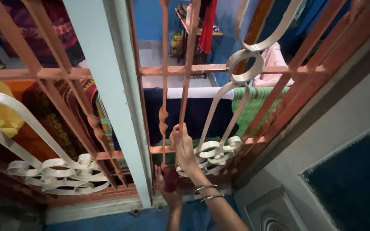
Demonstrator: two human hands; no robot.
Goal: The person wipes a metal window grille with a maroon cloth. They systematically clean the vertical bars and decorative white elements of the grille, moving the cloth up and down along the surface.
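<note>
— Two hands on the grille (108, 72): where exactly?

— My right hand (183, 147) is closed around a thin orange bar (184, 100), low down, just beside the white scrollwork (216, 150).

— And your left?

— My left hand (168, 186) sits below the right, clamped on a dark red cloth (170, 179) pressed against the grille's bottom, next to the pale frame post (112, 107).

— Apart?

— Close, right above left, not touching.
</note>
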